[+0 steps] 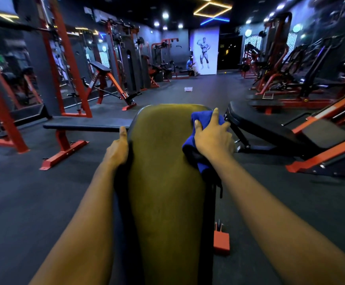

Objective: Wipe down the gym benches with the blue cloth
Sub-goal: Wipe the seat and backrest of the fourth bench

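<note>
Our forearms enter from the bottom edge, elbows cut off. The pad point(163, 171) hides most of its frame; one red foot point(221, 241) shows beside it. Our left hand point(117, 149) grips the pad's left rim, thumb on top, fingers hidden below. Our right hand point(213, 138) lies spread on the cloth point(200, 118), pressing it against the pad's far right rim. Beyond stands a flat bench point(85, 125).

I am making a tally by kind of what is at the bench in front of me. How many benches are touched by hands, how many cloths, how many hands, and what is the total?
Olive padded bench, touched by both hands: 1
Blue cloth: 1
Bare hands, left hand and right hand: 2
Total: 4
</note>
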Action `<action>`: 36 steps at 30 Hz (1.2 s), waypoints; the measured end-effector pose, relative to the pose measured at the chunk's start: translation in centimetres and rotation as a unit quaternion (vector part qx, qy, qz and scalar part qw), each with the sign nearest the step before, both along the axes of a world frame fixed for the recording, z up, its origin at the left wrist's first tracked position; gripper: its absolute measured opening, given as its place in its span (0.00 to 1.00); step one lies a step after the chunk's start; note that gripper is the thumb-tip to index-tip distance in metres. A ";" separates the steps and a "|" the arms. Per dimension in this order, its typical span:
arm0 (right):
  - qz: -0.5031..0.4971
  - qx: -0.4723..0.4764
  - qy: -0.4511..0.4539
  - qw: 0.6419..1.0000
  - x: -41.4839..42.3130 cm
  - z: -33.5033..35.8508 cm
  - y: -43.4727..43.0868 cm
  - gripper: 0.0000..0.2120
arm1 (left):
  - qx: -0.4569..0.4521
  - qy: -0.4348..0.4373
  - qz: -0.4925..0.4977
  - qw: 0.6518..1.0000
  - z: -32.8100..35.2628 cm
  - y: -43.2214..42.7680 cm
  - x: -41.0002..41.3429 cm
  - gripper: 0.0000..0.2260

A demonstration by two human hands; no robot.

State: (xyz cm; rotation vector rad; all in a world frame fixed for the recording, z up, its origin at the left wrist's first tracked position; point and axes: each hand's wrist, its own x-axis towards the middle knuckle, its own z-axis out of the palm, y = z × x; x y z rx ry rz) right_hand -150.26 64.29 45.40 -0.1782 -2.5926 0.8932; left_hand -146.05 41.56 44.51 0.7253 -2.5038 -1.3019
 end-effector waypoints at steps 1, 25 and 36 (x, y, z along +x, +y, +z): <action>0.000 -0.002 -0.005 1.000 -1.0 0.8 0.0 0.35 | 0.000 0.007 0.000 1.000 -0.1 -0.1 0.0 0.39; 0.152 0.077 0.020 0.985 -8.9 4.3 2.4 0.26 | -0.005 0.033 0.010 0.999 -0.1 0.5 0.2 0.35; 0.191 0.217 -0.035 0.957 -11.6 7.3 0.0 0.35 | -0.012 0.031 0.020 0.999 -0.3 0.3 -0.4 0.36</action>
